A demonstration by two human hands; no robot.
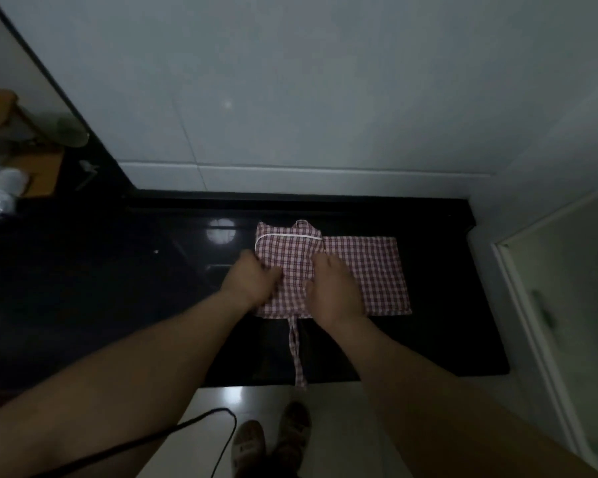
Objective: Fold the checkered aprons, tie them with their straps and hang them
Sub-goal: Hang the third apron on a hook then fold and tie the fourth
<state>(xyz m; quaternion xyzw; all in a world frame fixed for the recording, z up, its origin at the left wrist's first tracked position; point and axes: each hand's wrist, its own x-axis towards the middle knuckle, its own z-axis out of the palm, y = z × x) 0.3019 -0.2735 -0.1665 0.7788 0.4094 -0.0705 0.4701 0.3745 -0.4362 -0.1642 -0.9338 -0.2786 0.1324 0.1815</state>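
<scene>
A red-and-white checkered apron (370,270) lies spread on the black countertop (446,305), its left part folded over into a thicker panel with a white piped edge (290,250). My left hand (252,281) grips the folded panel's left edge with curled fingers. My right hand (335,291) rests on the fold's right side, fingers bent down onto the cloth. One checkered strap (297,353) hangs from the near edge over the counter's front. A small loop shows at the apron's far edge.
A white tiled wall (290,98) rises behind the counter. A white cabinet door (549,305) stands at the right. A black cable (187,426) crosses my left forearm. My feet (273,439) stand on pale floor. Blurred objects sit far left.
</scene>
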